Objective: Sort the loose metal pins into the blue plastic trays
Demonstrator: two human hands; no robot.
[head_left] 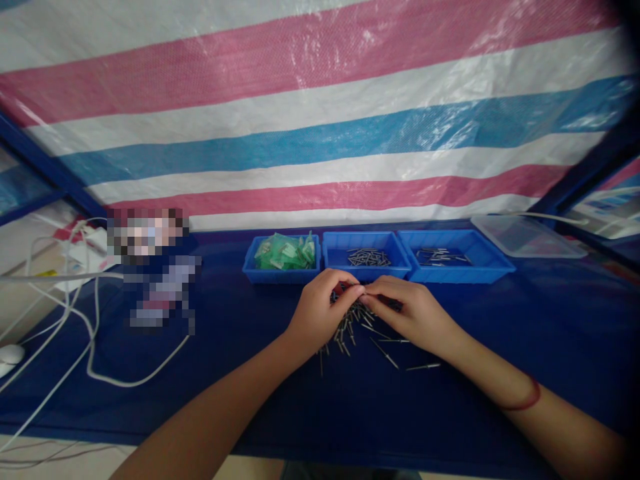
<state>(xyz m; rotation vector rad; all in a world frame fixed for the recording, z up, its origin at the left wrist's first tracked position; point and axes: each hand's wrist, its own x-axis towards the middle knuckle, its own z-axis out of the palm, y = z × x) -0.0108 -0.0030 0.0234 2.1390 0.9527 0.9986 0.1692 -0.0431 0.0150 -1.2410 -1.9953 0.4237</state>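
Observation:
My left hand (321,308) and my right hand (416,312) meet above a pile of metal blind rivets (345,337) on the blue table. Both are closed, thumb and fingers pinched, with their fingertips touching each other. Whatever sits between the fingertips is too small to make out. Part of the pile is hidden beneath the hands. A few loose rivets (385,353) lie apart from it, below my right hand. Just behind the hands, the middle blue bin (327,257) contains many rivets, and the right blue bin (493,261) has a smaller number.
On the left, a blue bin (255,273) contains green plastic packets (286,253). A clear plastic lid (530,237) lies at the back right. White cables (93,333) and a white mouse (10,359) occupy the left side. A striped tarp (320,133) hangs behind the table.

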